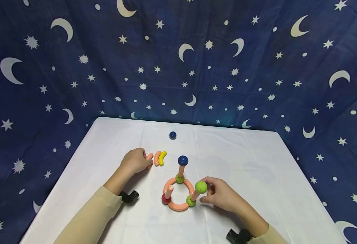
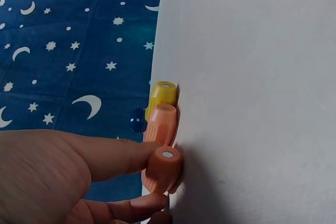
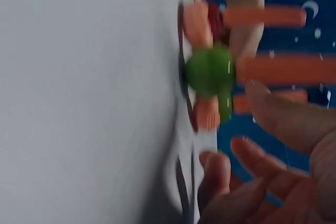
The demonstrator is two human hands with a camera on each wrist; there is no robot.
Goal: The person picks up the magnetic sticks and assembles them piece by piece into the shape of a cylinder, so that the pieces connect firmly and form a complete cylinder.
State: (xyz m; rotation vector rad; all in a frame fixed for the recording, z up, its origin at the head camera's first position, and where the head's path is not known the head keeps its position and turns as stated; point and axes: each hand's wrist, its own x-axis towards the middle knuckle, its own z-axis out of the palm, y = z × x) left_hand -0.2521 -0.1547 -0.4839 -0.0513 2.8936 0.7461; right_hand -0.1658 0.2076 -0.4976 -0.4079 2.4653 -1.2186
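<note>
1 orange pc [image 2: 164, 170], pinched w/ L hand [image 1: 134, 160]

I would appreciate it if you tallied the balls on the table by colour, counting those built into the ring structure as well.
Blue balls: 2
Green balls: 3
Red balls: 1
Total: 6
</note>
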